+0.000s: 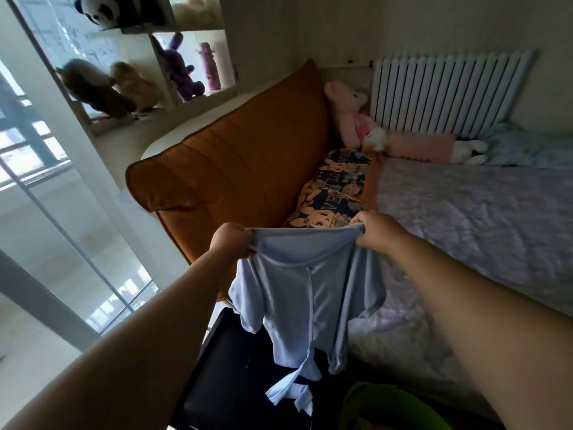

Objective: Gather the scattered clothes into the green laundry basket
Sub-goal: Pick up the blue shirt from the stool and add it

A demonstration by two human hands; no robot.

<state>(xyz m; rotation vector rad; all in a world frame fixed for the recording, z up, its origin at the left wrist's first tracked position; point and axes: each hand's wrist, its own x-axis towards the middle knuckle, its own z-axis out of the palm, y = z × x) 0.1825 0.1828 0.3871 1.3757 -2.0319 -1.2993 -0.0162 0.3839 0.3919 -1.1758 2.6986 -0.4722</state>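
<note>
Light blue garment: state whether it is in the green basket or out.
Out: the light blue garment hangs from left hand and right hand, above the green basket.

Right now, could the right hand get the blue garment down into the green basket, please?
Probably yes: the right hand and left hand grip the blue garment by its top edge, and the green basket sits just below with nothing between.

dim room | daylight glare from window (37, 144) (left) | wide-angle edge warp | slight blur
</note>
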